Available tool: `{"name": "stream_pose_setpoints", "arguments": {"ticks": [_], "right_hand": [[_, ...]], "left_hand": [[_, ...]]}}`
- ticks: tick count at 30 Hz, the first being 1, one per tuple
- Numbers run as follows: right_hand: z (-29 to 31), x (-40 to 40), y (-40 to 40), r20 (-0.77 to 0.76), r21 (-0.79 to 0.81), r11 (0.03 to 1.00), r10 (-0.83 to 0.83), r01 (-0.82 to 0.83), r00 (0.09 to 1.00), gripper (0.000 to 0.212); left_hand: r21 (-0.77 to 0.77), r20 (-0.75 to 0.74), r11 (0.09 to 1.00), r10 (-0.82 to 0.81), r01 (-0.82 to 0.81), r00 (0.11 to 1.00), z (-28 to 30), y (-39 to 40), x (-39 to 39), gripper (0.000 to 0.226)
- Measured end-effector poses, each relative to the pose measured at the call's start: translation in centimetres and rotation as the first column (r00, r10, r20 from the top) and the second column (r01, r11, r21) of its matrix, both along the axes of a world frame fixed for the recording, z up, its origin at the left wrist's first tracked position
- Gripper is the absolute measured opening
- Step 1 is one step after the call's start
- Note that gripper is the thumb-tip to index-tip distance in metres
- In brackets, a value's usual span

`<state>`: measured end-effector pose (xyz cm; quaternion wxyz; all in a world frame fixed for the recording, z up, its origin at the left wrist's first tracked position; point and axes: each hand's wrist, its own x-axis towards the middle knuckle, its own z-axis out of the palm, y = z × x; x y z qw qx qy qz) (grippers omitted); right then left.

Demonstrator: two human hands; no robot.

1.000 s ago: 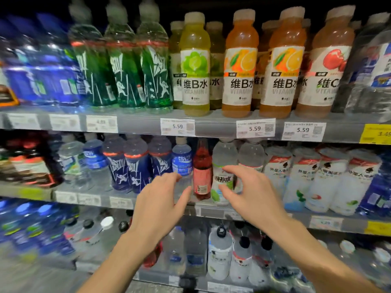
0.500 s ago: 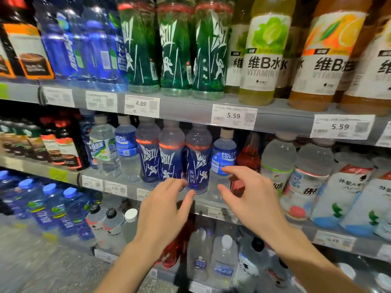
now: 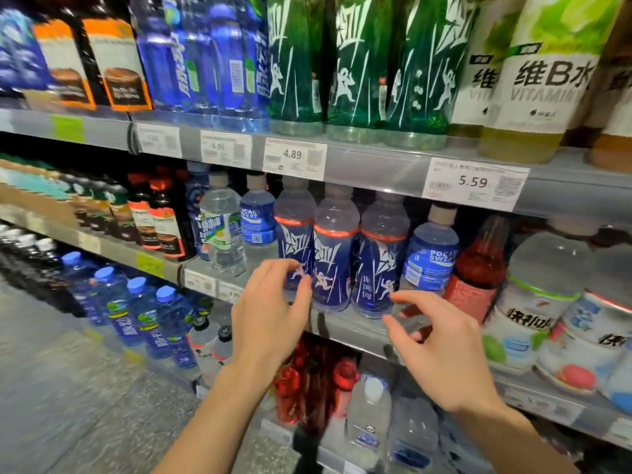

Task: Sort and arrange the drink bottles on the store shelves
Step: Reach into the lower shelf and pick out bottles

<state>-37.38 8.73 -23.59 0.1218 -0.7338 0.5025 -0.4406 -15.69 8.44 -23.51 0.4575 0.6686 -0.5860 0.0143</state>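
Left hand open, perhaps touching blue bottles at shelf front edge — right hand open, empty. Full, slick plastic — best gripped mid-body.

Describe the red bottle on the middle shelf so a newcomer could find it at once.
Start at the 5.59 price tag and drop to the middle shelf. The red bottle stands right of the Pocari Sweat bottle; it is the only red-filled one among blue and clear neighbours.
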Motion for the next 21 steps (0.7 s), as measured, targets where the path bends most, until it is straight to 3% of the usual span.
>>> {"name": "stream_pose_setpoints", "arguments": {"ticks": [5,8,14,21], "right_hand": [[-1.0,3.5,-0.2,-0.029,0.066,0.992,0.110,-0.108,0.993,0.031],[-1.1,5.3,-0.7,-0.069,0.063,0.987,0.151,-0.147,0.986,0.036],[-1.6,10.1,-2.2,0.065,0.064,0.979,0.191,-0.196,0.979,0.045],[-3.5,14.9,-3.6,0.218,0.079,0.970,0.206,-0.228,0.954,0.059]], "left_hand": [[0.043,-0.168,0.989,0.148,-0.143,0.975,0.1,-1.4,4.6,0.029],[0.140,-0.169,0.975,0.196,-0.173,0.966,-0.2,-2.6,6.8,0.041],[0.144,-0.181,0.972,0.213,-0.188,0.960,-1.1,-4.7,9.8,0.072],[0.102,-0.356,0.972,0.236,-0.213,0.904,-2.5,-8.4,11.9,0.078]]}}
